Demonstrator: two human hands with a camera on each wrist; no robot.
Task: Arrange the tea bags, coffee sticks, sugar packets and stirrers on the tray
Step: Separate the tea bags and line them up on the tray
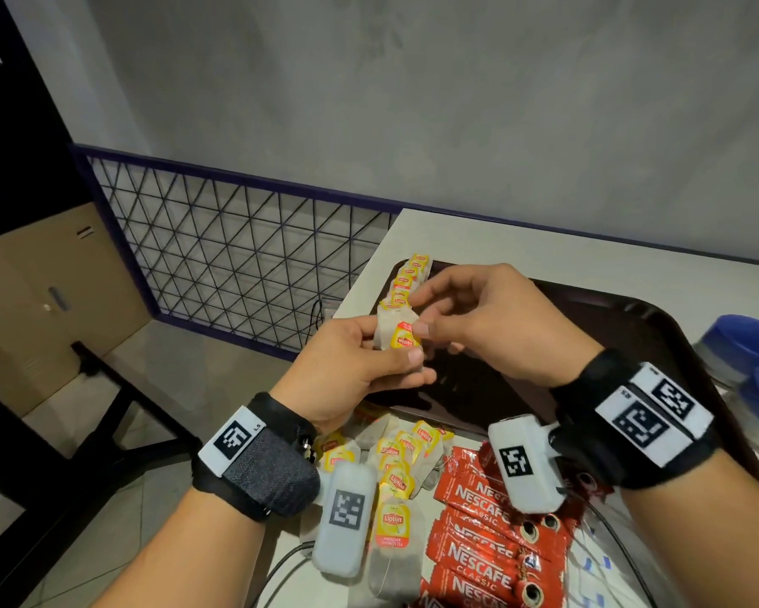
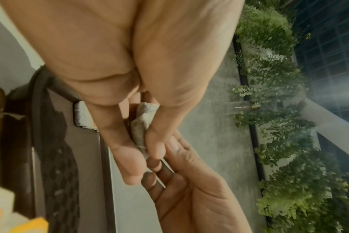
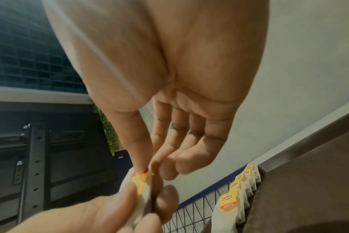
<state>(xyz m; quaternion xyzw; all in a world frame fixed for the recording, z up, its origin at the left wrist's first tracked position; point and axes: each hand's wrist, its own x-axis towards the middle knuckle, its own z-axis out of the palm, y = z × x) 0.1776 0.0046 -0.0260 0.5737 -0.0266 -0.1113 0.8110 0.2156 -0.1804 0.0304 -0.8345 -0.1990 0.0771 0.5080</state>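
Note:
Above the left part of the dark brown tray, my left hand grips a Lipton tea bag between thumb and fingers. My right hand pinches its yellow tag with thumb and forefinger. In the left wrist view the bag's paper pouch shows crumpled between my left fingers. A row of several tea bags lies along the tray's left edge, also seen in the right wrist view as tea bags. On the table near me lie loose tea bags, red Nescafe coffee sticks and white sugar packets.
Blue-lidded containers stand to the right of the tray. The white table ends at its left edge just beside the tray, with a wire-mesh railing and floor beyond. A cable lies at the table's near edge.

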